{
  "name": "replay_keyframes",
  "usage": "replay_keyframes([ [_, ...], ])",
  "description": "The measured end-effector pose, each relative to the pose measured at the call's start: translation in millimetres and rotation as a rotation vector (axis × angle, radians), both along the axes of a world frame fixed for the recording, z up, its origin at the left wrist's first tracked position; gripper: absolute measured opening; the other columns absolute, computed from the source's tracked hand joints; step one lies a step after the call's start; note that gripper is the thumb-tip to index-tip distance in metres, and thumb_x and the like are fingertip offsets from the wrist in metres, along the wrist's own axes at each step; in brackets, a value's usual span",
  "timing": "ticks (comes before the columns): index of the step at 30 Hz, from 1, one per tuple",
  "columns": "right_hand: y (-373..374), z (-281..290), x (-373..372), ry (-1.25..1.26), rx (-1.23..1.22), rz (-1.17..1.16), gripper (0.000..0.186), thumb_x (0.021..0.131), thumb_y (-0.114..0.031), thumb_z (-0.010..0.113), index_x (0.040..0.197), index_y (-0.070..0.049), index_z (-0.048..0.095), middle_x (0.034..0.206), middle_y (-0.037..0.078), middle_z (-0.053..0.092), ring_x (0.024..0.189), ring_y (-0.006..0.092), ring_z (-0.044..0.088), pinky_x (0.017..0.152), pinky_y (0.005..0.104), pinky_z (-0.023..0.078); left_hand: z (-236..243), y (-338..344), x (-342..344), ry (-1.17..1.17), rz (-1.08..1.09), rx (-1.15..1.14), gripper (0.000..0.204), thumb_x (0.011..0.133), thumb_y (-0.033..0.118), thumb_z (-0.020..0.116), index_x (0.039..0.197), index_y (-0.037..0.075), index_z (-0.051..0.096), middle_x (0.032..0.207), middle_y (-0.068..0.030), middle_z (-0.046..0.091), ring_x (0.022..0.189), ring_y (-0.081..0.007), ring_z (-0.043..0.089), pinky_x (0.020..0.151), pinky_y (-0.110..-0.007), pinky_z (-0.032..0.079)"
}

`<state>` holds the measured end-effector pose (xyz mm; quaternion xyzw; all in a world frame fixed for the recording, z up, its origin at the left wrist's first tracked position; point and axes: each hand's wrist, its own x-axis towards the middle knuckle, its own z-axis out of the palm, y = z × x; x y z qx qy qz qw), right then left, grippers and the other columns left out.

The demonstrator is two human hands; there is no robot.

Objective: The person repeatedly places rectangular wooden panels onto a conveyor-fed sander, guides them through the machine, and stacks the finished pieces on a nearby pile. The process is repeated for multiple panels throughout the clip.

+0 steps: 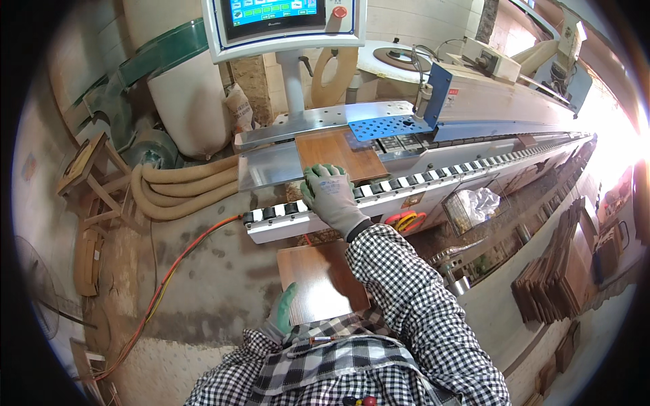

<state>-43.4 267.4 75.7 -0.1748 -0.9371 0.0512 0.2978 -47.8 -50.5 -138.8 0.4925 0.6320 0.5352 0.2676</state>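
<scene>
A brown wood-grain board (pixel 338 152) lies on the metal infeed table of a long machine, its far corner under a blue perforated guard (pixel 386 127). My right hand (pixel 332 193), in a grey and green glove, rests on this board's near edge with its fingers stretched forward. Close to my waist is a second brown board (pixel 318 274), shiny with reflected light. My left hand (pixel 279 312), gloved alike, holds that board by its left edge; the thumb shows and the other fingers are mostly hidden.
A roller rail (pixel 420 179) runs along the machine's near side. Above stands a control panel (pixel 284 30) with a red button. Tan hoses (pixel 193 193) and an orange hose (pixel 183 260) are on the left. Stacked brown boards (pixel 552 274) stand at right.
</scene>
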Motion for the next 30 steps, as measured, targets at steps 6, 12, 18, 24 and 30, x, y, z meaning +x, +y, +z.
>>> replay_keyframes([
  [6,9.2,-2.5,10.0,0.051,0.009,-0.021,0.031,0.093,-0.035,0.064,0.112,-0.011,0.070,0.115,0.012,0.067,0.116,0.0315,0.061,0.101,0.0502,0.043,96.4,23.1,27.9,-0.406,-0.016,0.091,0.058,0.104,0.033,0.057,0.149,-0.002,0.043,0.144,-0.0159,0.054,0.135,-0.0256,0.051,0.117,-0.038,0.037],
  [12,30.4,-1.7,23.8,0.021,-0.001,-0.063,0.034,0.093,-0.038,0.063,0.112,-0.011,0.069,0.116,0.011,0.068,0.118,0.0303,0.060,0.103,0.0495,0.042,32.9,20.5,10.3,-0.874,0.054,-0.032,0.050,0.109,0.030,0.050,0.148,-0.001,0.044,0.140,-0.0113,0.056,0.131,-0.0199,0.054,0.113,-0.034,0.040],
  [18,57.2,0.4,50.1,-0.019,0.020,-0.167,0.036,0.094,-0.042,0.063,0.114,-0.012,0.070,0.117,0.008,0.066,0.118,0.0292,0.060,0.104,0.0469,0.042,59.4,30.6,13.2,-1.161,0.088,-0.095,0.050,0.108,0.034,0.053,0.144,0.001,0.048,0.134,-0.0097,0.061,0.120,-0.0197,0.061,0.104,-0.034,0.049],
  [24,83.5,3.1,76.5,-0.026,0.034,-0.251,0.039,0.093,-0.045,0.065,0.113,-0.012,0.070,0.117,0.007,0.067,0.119,0.0282,0.059,0.103,0.0471,0.041,77.8,36.2,19.4,-1.193,0.147,-0.121,0.050,0.104,0.038,0.058,0.141,0.006,0.052,0.123,-0.0081,0.066,0.106,-0.0194,0.068,0.090,-0.035,0.057],
  [30,97.2,22.6,97.0,-0.181,-0.102,-0.365,0.046,0.095,-0.047,0.063,0.124,-0.012,0.068,0.132,0.011,0.064,0.128,0.0315,0.055,0.110,0.0472,0.038,77.8,33.8,19.4,-1.196,0.176,-0.117,0.050,0.104,0.039,0.059,0.141,0.005,0.052,0.125,-0.0080,0.066,0.107,-0.0193,0.068,0.091,-0.034,0.057],
])
